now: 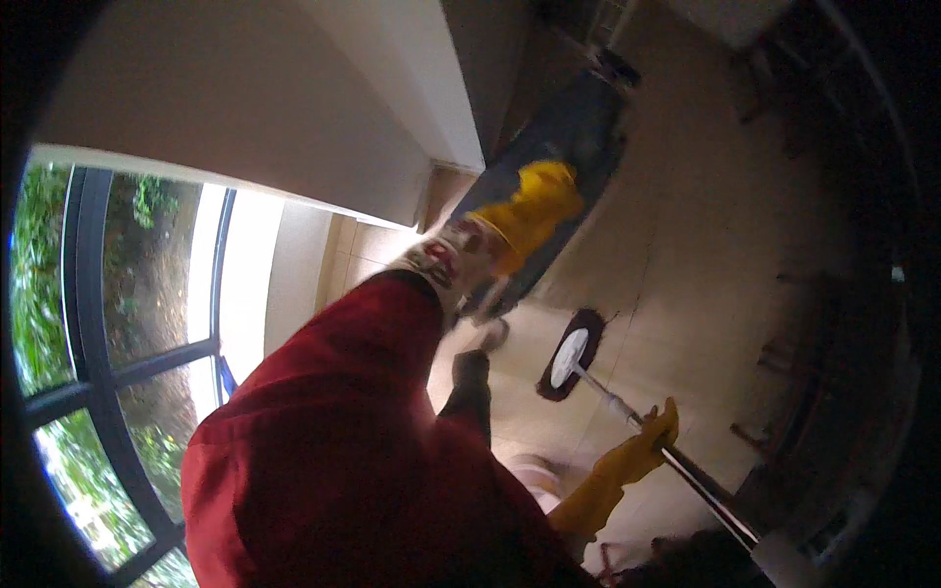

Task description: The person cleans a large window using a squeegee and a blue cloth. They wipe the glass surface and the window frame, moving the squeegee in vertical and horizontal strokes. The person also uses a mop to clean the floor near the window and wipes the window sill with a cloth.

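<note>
My left hand [544,198], in a yellow rubber glove with a floral cuff, reaches over a long blue-grey object [581,125] whose kind I cannot tell. The glove is blurred, and its fingers and any grip are unclear. Lower right, my right hand [654,434], also in a yellow rubber glove, is closed around the metal pole [706,485] of a floor brush. The brush head [570,354], white on top with dark bristles around it, is on the tiled floor between my two hands.
A pale wall [294,110] with a projecting corner is at upper left. Dark-framed glass [88,279] shows plants outside. A pale round object [540,481] lies partly hidden beside my right forearm. Dark furniture [794,382] stands in shadow along the right.
</note>
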